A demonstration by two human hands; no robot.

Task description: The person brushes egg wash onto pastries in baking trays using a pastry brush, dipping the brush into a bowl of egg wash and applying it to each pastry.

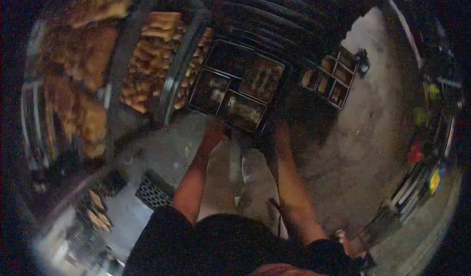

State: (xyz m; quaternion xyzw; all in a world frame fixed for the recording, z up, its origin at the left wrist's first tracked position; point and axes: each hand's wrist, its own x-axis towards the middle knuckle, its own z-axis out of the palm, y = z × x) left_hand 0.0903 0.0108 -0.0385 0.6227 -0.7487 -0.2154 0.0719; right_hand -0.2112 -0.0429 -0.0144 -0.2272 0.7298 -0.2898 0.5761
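Observation:
In the head view both my arms reach forward to a dark set of rectangular metal pans [241,108] held together in a frame. My left hand [216,130] is at the near left corner of the set, and my right hand [281,132] is at its near right side. Blur and darkness hide the fingers of both hands, so their grip does not show. Some of the pans have pale marks or residue inside; their contents are too dim to name.
Racks of browned bread [152,55] stand on the left, with more loaves [81,55] beyond. A smaller group of pans [331,75] is at the right on the concrete floor [363,114]. A black perforated crate [154,190] lies lower left. Another person's hand [351,244] shows lower right.

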